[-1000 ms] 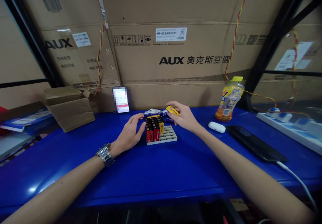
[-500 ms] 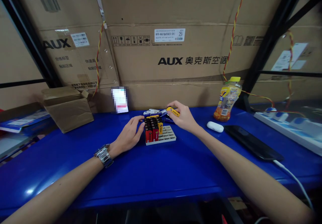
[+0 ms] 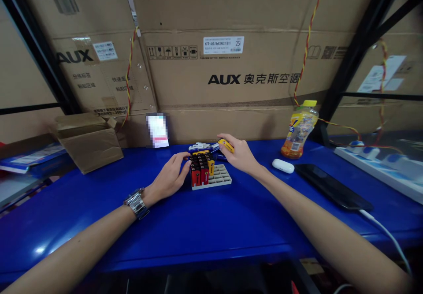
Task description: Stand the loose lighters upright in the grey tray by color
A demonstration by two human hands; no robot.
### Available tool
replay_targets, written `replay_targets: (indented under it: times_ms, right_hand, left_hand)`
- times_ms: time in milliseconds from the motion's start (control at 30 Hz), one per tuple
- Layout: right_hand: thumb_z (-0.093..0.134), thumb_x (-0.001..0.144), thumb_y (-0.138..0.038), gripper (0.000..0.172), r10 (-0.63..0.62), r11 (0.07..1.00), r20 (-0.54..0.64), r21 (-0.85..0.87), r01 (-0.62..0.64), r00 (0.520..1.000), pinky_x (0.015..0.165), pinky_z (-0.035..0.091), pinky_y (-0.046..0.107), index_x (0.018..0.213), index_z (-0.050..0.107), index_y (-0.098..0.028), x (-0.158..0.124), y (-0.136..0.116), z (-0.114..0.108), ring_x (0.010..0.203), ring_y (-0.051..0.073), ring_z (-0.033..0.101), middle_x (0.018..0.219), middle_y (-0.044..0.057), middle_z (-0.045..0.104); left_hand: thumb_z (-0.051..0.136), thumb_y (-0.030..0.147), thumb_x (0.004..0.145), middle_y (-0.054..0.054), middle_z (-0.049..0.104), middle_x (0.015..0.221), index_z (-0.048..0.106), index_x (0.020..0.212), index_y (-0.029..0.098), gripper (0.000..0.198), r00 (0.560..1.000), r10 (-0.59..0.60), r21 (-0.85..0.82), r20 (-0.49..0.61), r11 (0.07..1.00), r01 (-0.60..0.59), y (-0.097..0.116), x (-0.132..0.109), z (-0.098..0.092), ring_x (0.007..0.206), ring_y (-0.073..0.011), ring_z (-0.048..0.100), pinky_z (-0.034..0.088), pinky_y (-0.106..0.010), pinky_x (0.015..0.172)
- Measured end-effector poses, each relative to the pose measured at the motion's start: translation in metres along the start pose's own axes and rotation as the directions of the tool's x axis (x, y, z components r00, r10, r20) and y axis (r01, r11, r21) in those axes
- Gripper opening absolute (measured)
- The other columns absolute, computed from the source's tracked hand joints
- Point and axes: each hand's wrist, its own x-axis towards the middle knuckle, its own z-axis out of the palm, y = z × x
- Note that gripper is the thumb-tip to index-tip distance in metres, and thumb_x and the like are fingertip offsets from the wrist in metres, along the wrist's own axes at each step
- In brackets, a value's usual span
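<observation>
A white slotted tray (image 3: pixel 220 180) stands on the blue table, its left part filled with upright red lighters (image 3: pixel 200 176) and yellow lighters (image 3: pixel 211 167) with black tops. Against the left side of this group rests my left hand (image 3: pixel 170 175), fingers stretched out and thumb apart, not wrapped around anything I can see. My right hand (image 3: pixel 243 155) pinches a yellow lighter (image 3: pixel 226 146), held tilted above the tray's back right corner. Behind the tray lie loose white and blue lighters (image 3: pixel 199 147), partly hidden by the upright ones and by my right hand.
To the right are a drink bottle (image 3: pixel 299 128), a white earphone case (image 3: pixel 283 166), a black phone (image 3: pixel 332 187) on a cable and a power strip (image 3: pixel 380 170). On the left stand an open carton (image 3: pixel 89 146) and a lit screen (image 3: pixel 157 130). Large cartons (image 3: pixel 257 16) close off the back.
My right hand has shifted very slightly, and the yellow lighter in it is tilted a little more steeply. My left hand and the tray stay in place.
</observation>
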Motion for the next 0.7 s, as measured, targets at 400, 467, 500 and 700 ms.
replay_targets:
  times_ms: [400,467,500,700]
  right_hand:
    - [0.047,0.085,-0.033,0.02,0.035,0.996,0.037,-0.089,-0.031,0.999,0.057,0.032,0.029,0.1,0.048,-0.02,-0.0015,0.0014,-0.0015,0.05,0.014,0.043,0.059,-0.002,0.051]
    - [0.047,0.085,-0.033,0.018,0.03,0.995,0.035,-0.101,-0.027,0.999,0.058,0.032,0.029,0.098,0.048,-0.019,-0.0014,0.0007,-0.0017,0.049,0.014,0.042,0.059,-0.002,0.051]
    - [0.047,0.085,-0.032,0.018,0.028,0.994,0.031,-0.103,-0.024,0.999,0.058,0.032,0.029,0.098,0.048,-0.019,-0.0015,0.0002,-0.0018,0.049,0.014,0.043,0.06,-0.002,0.052]
    - [0.045,0.088,-0.033,0.022,-0.002,0.999,0.002,-0.048,0.002,1.0,0.057,0.034,0.028,0.104,0.051,-0.019,-0.0031,-0.0034,-0.0008,0.051,0.013,0.048,0.069,0.0,0.059]
  left_hand:
    - [0.034,0.033,0.097,-0.012,0.058,0.117,0.044,0.12,0.017,0.03,1.0,0.005,-0.007,0.005,1.0,-0.005,0.0006,-0.0002,-0.0008,0.108,-0.0235,0.057,0.047,-0.045,0.095]
    - [0.034,0.033,0.097,-0.012,0.058,0.117,0.044,0.12,0.016,0.03,1.0,0.001,-0.01,0.007,1.0,-0.001,0.0007,-0.0002,-0.0008,0.109,-0.0234,0.057,0.047,-0.044,0.095]
    - [0.034,0.033,0.097,-0.013,0.058,0.117,0.044,0.12,0.016,0.03,1.0,-0.002,-0.011,0.009,1.0,0.002,0.0007,-0.0002,-0.0007,0.109,-0.0233,0.057,0.047,-0.044,0.095]
    - [0.032,0.035,0.097,-0.013,0.058,0.118,0.045,0.12,0.015,0.033,0.999,-0.023,-0.024,0.029,0.999,0.023,0.0016,-0.0001,-0.0015,0.109,-0.0232,0.056,0.046,-0.044,0.096]
